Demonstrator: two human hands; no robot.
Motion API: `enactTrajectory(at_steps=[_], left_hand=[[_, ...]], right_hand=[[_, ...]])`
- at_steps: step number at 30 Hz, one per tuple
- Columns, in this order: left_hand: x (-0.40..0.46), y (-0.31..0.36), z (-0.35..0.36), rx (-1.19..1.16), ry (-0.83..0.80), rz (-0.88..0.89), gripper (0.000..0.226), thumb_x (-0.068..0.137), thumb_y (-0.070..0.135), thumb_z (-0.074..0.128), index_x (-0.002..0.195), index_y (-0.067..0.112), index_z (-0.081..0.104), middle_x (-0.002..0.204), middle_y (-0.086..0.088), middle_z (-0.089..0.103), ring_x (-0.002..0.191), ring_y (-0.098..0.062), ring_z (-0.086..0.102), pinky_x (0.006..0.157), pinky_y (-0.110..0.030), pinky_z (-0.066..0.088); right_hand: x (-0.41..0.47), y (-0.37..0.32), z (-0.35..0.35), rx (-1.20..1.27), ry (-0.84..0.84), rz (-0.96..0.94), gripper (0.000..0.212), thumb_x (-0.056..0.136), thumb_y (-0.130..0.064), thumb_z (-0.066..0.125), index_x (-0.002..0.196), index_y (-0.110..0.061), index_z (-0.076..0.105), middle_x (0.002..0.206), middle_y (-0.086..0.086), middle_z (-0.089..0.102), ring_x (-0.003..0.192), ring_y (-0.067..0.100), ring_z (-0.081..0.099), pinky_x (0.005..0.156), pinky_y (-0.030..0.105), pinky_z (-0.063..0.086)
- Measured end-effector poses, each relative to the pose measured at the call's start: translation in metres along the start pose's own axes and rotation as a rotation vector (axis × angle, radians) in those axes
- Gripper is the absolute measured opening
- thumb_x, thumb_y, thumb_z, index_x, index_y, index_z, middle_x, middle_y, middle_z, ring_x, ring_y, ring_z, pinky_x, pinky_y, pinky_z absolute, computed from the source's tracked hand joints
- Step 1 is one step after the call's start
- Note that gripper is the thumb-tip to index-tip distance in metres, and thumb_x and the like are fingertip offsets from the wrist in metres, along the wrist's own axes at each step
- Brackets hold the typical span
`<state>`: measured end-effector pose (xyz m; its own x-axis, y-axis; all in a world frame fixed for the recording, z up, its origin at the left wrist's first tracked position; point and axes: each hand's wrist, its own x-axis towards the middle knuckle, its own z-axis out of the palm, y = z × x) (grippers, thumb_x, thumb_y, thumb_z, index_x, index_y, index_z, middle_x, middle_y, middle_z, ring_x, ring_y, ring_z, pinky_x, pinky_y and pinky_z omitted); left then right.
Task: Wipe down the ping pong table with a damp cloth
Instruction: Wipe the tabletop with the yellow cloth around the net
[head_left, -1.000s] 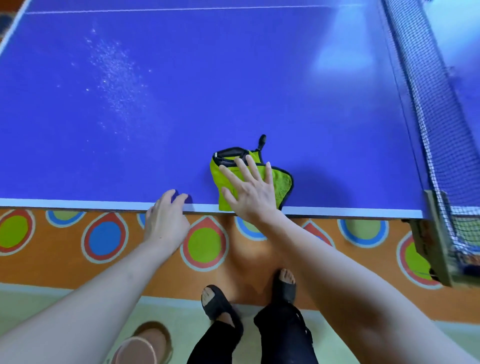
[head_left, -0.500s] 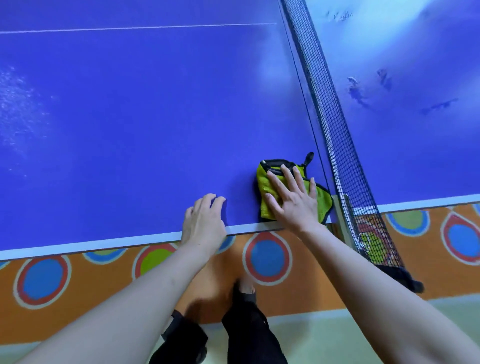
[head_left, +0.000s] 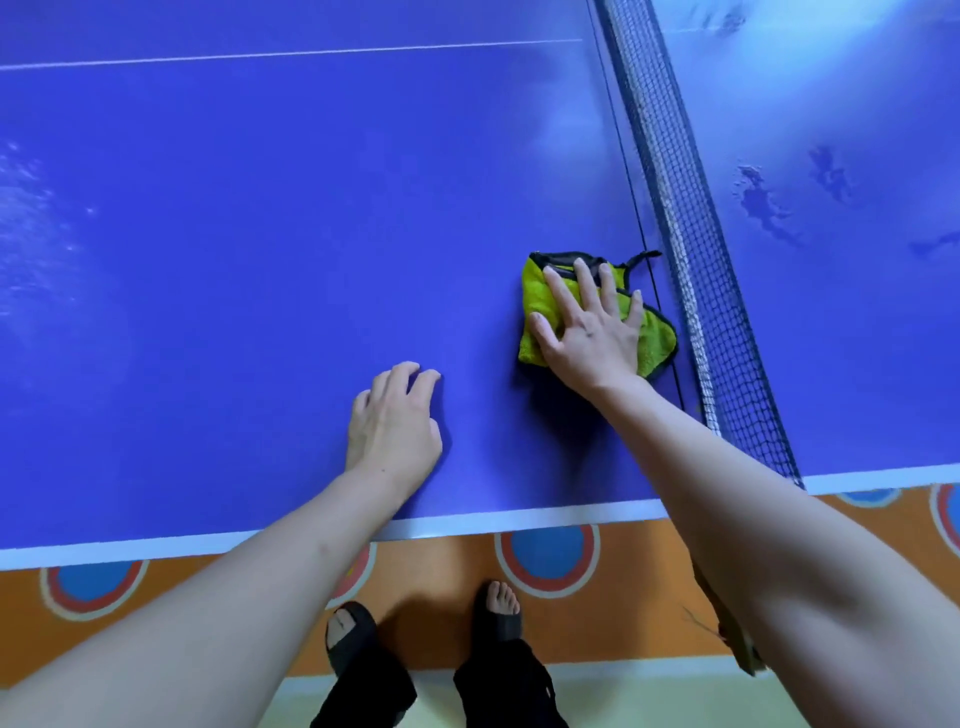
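- Pressing the yellow-green cloth (head_left: 540, 296) flat under our right hand (head_left: 592, 338), fingers straight, we sit on the ping pong table (head_left: 260, 234) just beside the net (head_left: 691, 249).
- Our left hand (head_left: 395, 421) rests loosely curled, holding nothing.
- We judge wiping unfinished: specks remain far left.
- Since 1 second ago, both hands moved farther from the near edge.
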<state>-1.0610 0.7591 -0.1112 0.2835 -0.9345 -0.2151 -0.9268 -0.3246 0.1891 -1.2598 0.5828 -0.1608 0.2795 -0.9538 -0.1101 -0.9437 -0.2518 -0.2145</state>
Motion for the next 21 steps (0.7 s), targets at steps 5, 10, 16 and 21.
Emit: enactTrajectory(at_steps=[5, 10, 16, 21], left_hand=[[0.022, -0.048, -0.012, -0.003, 0.017, -0.051, 0.053, 0.087, 0.012, 0.052, 0.139, 0.022, 0.048, 0.147, 0.002, 0.04, 0.136, -0.021, 0.036, 0.108, -0.037, 0.032], [0.039, -0.102, -0.025, -0.005, 0.04, -0.099, 0.053, 0.086, 0.009, 0.052, 0.137, 0.021, 0.05, 0.147, 0.001, 0.041, 0.136, -0.022, 0.036, 0.107, -0.038, 0.032], [0.06, -0.166, -0.043, -0.019, 0.078, -0.106, 0.053, 0.082, 0.008, 0.056, 0.134, 0.02, 0.054, 0.145, -0.001, 0.044, 0.136, -0.022, 0.037, 0.106, -0.039, 0.033], [0.064, -0.235, -0.062, -0.013, 0.076, -0.217, 0.054, 0.083, 0.009, 0.055, 0.135, 0.022, 0.052, 0.144, -0.002, 0.043, 0.135, -0.024, 0.037, 0.105, -0.041, 0.035]], right_hand=[[0.032, -0.037, 0.006, -0.012, 0.002, 0.045, 0.07, 0.098, -0.074, 0.025, 0.164, -0.05, 0.014, 0.176, -0.007, 0.008, 0.163, 0.025, -0.003, 0.125, 0.066, 0.0], [0.054, -0.084, 0.014, -0.03, -0.006, 0.069, 0.069, 0.1, -0.072, 0.023, 0.164, -0.05, 0.009, 0.177, -0.006, 0.006, 0.163, 0.027, -0.004, 0.125, 0.067, 0.0], [0.076, -0.178, 0.033, -0.012, 0.003, 0.029, 0.068, 0.1, -0.071, 0.023, 0.164, -0.05, 0.012, 0.176, -0.006, 0.009, 0.163, 0.026, -0.002, 0.124, 0.068, 0.002], [0.088, -0.29, 0.055, 0.029, -0.001, -0.069, 0.07, 0.099, -0.071, 0.029, 0.164, -0.048, 0.018, 0.175, -0.005, 0.015, 0.163, 0.027, 0.0, 0.123, 0.068, 0.0]])
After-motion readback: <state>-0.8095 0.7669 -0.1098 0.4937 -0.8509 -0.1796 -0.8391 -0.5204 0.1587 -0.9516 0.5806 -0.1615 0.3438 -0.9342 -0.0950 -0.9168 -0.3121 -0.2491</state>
